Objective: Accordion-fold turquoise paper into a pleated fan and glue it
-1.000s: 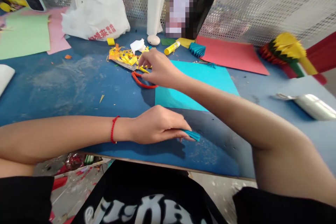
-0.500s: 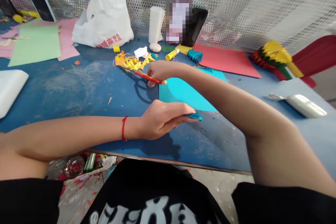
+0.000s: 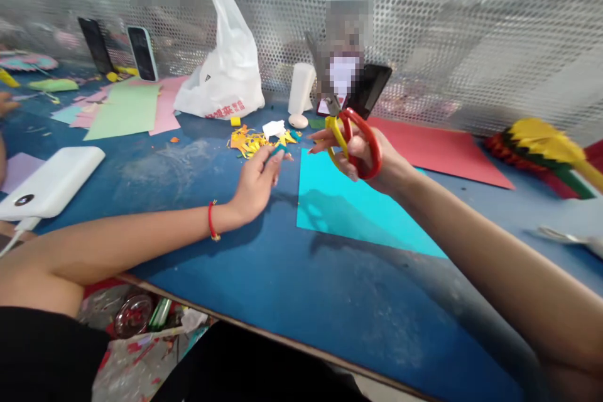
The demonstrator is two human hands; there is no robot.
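Pinched in my left hand is a small folded piece of teal paper, partly covered by the fingers. My right hand grips a pair of scissors with red and yellow handles, raised with the metal blades pointing up and away. Beneath the right hand a bright turquoise paper sheet lies on the blue table. Just beyond the left hand sits a heap of yellow and orange paper scraps, beside a crumpled white piece.
A white plastic bag, a white cup and phones stand along the perforated metal wall. Red paper lies at the right near a yellow paper craft. Green paper and a white power bank are at the left.
The scissors have come up off the table in my right hand and swung upright. My left hand has moved forward and left with the teal paper. The view has shifted.
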